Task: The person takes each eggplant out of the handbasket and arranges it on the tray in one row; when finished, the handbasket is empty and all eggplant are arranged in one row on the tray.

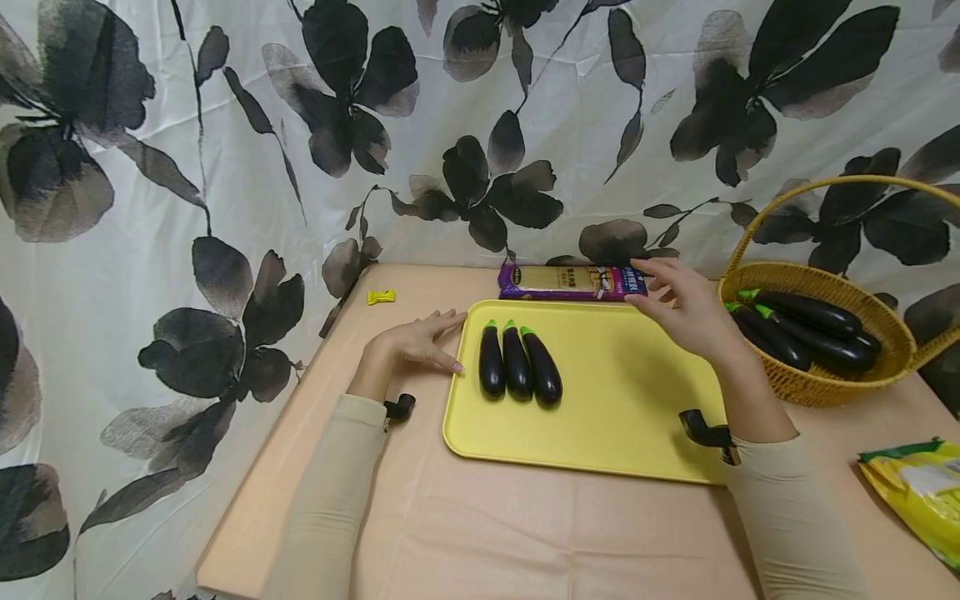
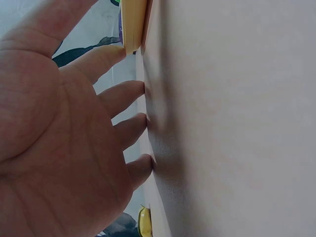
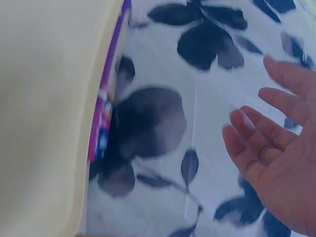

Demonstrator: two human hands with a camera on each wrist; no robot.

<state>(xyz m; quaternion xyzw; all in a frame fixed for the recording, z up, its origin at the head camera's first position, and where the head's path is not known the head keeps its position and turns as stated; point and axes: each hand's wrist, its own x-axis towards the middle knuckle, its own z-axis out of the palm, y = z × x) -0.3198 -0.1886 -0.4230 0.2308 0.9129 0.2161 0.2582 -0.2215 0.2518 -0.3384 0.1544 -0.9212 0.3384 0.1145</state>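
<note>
A yellow tray [image 1: 615, 417] lies on the table, and three dark eggplants [image 1: 517, 367] with green tips rest side by side on its left part. My left hand [image 1: 412, 346] is at the tray's left edge, thumb right at the rim. In the left wrist view, the fingers of the left hand [image 2: 74, 123] are spread, fingertips down at the table surface. Over the tray's far right part hovers my right hand [image 1: 690, 312], its fingers relaxed and holding nothing. The right wrist view shows the right hand [image 3: 281, 143] with loosely bent fingers, apart from the tray [image 3: 44, 123].
A purple package [image 1: 562, 283] lies behind the tray's far edge. At the right stands a wicker basket [image 1: 795, 387] with several eggplants [image 1: 813, 312] and a tall handle. A yellow bag [image 1: 918, 496] is at the near right, a small yellow packet [image 1: 381, 297] at the far left. Floral cloth [image 1: 450, 100] hangs behind.
</note>
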